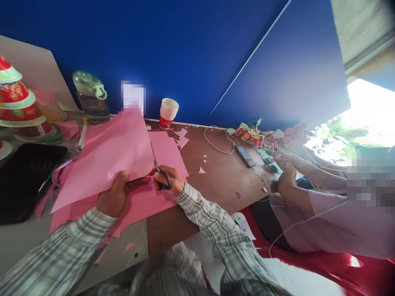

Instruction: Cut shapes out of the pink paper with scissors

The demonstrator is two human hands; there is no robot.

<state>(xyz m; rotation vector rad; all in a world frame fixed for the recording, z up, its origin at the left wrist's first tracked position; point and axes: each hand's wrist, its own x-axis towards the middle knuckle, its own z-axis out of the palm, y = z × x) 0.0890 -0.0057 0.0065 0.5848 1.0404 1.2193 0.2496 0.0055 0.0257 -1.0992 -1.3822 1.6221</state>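
While the pink sheet [108, 158] stands lifted off the bench [222, 172], my left hand [115, 195] clamps its near bottom edge, thumb on top and fingers underneath, so the paper fans up and away from me toward the blue wall [185, 49]. My right hand [168, 181] is closed through the scissors' [159, 168] black loops just right of that pinch; the two hands sit near each other, not touching as far as I can see. Key relation: the sheet's right edge lies directly against the blades, which point up and slightly left, away from my body, roughly parallel to that edge. So the blade line runs along the sheet's long direction, and the right hand is the nearer one to the edge being worked; the left only steadies from the lower left. Blades look nearly shut, but they're thin and partly lost against the paper, so I can't tell the exact gap. More pink sheets [166, 152] lie flat underneath on the bench, with pink offcuts [182, 137] beyond them. Further back: a stack of paper cups [168, 113], a clear water bottle [91, 96] at left, a marker [82, 133] beside it, and a white cable [219, 142] looping mid-bench. To my right another person's hands [285, 164] work at their own clutter, well apart from mine.
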